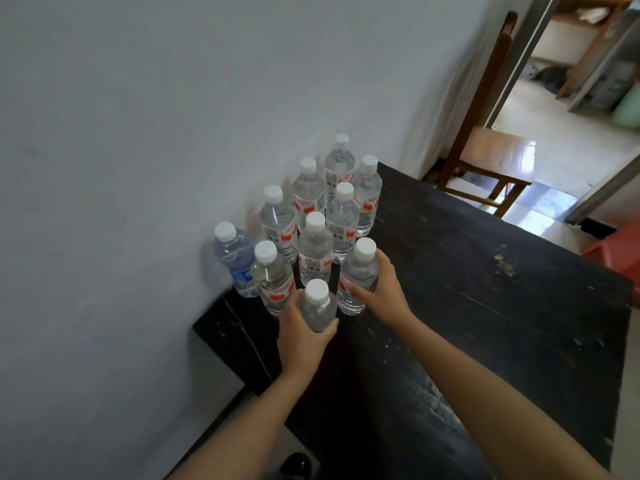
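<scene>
Several clear water bottles with white caps stand upright in a cluster on a dark wooden table (485, 306), close to the white wall. My left hand (299, 336) grips the nearest bottle (317, 303) around its body. My right hand (381, 289) grips the bottle just to its right (358, 268), which has a red label. Behind them stand a red-labelled bottle (272, 275), a blue-labelled bottle (235, 258) at the far left, and the rest of the cluster (341, 220) running back along the wall.
The white wall (156, 168) borders the table's left side. A wooden chair (485, 147) stands beyond the table's far corner by an open doorway. A pink stool (620, 251) sits off the table's right edge. A dark shoe (296, 464) shows on the floor below.
</scene>
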Tool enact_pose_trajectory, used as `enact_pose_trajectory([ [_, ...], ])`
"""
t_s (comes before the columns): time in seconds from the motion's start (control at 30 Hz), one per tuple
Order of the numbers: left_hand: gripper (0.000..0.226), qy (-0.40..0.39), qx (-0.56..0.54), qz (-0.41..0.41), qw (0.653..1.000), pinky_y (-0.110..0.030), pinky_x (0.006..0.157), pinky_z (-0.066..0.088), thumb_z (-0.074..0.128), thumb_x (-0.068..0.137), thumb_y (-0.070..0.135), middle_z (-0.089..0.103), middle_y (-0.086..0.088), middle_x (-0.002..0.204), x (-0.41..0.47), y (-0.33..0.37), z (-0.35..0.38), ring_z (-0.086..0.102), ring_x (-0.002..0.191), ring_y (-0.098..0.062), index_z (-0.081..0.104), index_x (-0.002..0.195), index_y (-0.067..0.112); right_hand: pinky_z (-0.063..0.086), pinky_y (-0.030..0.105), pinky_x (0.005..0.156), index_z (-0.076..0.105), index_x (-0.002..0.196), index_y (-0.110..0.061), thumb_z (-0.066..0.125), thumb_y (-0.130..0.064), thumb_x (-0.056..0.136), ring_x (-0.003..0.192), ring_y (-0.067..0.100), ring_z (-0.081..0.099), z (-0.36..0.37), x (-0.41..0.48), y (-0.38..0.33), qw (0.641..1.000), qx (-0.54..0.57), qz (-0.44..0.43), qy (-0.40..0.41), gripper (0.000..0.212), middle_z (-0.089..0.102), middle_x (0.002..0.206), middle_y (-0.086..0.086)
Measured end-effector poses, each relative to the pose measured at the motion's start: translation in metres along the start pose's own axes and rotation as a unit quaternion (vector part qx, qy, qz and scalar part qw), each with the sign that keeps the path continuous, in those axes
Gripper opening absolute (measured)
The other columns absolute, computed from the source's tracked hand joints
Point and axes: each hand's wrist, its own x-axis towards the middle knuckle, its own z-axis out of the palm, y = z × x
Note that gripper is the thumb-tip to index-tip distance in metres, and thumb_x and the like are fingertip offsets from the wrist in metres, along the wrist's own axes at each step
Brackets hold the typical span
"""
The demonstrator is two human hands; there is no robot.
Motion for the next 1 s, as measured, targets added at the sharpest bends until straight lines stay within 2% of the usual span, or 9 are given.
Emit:
enact_pose_trajectory([
  [0.1,0.082,-0.007,0.015,0.016,1.000,-0.026,0.090,0.036,0.082,0.063,0.028,0.048,0.001,0.128,-0.005,0.002,-0.001,0.047,0.118,-0.016,0.037,0.131,0.020,0.033,0.040,0.109,0.014,0.145,-0.025,0.076,-0.029,0.073,0.133,0.018,0.032,-0.002,-0.012,0.003,0.999,-0.029,0.024,0.011,0.096,0.029,0.146,0.005],
  [0.2,0.080,0.011,0.013,0.046,0.999,-0.028,0.095,0.036,0.084,0.059,0.023,0.048,0.010,0.117,-0.004,0.005,-0.005,0.048,0.116,-0.017,0.042,0.127,0.017,0.033,0.041,0.109,0.011,0.147,-0.024,0.071,-0.030,0.079,0.135,0.020,0.029,-0.006,-0.032,0.009,0.997,-0.070,0.027,0.026,0.091,0.028,0.148,0.007],
  [0.27,0.089,0.018,0.052,0.055,0.997,-0.038,0.103,0.035,0.085,0.056,0.027,0.050,0.003,0.127,-0.003,0.005,-0.007,0.045,0.122,-0.020,0.038,0.131,0.013,0.035,0.043,0.108,0.017,0.146,-0.020,0.067,-0.029,0.082,0.133,0.020,0.033,-0.012,-0.047,0.013,0.996,-0.074,0.025,0.039,0.082,0.031,0.147,0.008],
  [0.33,0.104,0.016,0.076,0.047,0.996,-0.046,0.107,0.031,0.085,0.055,0.030,0.043,-0.006,0.138,-0.006,0.005,-0.009,0.038,0.129,-0.024,0.027,0.140,0.014,0.037,0.040,0.106,0.026,0.143,-0.017,0.065,-0.027,0.084,0.129,0.019,0.038,-0.018,-0.057,0.016,0.995,-0.079,0.017,0.051,0.071,0.036,0.143,0.008],
  [0.5,0.111,-0.009,0.076,0.046,0.996,-0.046,0.108,0.029,0.084,0.060,0.031,0.032,-0.011,0.144,-0.022,-0.001,-0.023,0.029,0.132,-0.027,0.013,0.145,0.017,0.036,0.029,0.102,0.035,0.139,-0.013,0.062,-0.021,0.086,0.124,0.017,0.041,-0.030,-0.077,0.023,0.992,-0.106,-0.017,0.070,0.060,0.041,0.137,0.007],
  [0.67,0.098,-0.010,0.078,0.000,0.997,-0.045,0.107,0.032,0.079,0.067,0.032,0.034,-0.010,0.142,-0.030,-0.018,-0.048,0.031,0.131,-0.024,0.020,0.143,0.018,0.031,0.021,0.098,0.033,0.139,-0.012,0.063,-0.021,0.086,0.126,0.019,0.039,-0.032,-0.091,0.036,0.988,-0.140,-0.017,0.064,0.062,0.035,0.140,0.008],
  [0.8,0.079,-0.021,0.084,-0.001,0.996,-0.044,0.106,0.034,0.071,0.077,0.030,0.036,-0.012,0.140,-0.030,-0.029,-0.062,0.035,0.128,-0.026,0.027,0.141,0.013,0.034,0.031,0.103,0.031,0.141,-0.014,0.062,-0.027,0.086,0.130,0.022,0.036,-0.029,-0.109,0.040,0.977,-0.203,-0.007,0.059,0.064,0.028,0.145,0.008],
  [1.0,0.065,-0.082,0.068,0.029,0.994,-0.039,0.102,0.038,0.066,0.082,0.025,0.041,-0.013,0.137,-0.033,-0.042,-0.079,0.040,0.124,-0.025,0.035,0.137,0.011,0.033,0.034,0.106,0.029,0.142,-0.016,0.060,-0.030,0.087,0.132,0.024,0.032,-0.028,-0.146,0.033,0.961,-0.256,0.037,0.100,0.065,0.025,0.147,0.009],
])
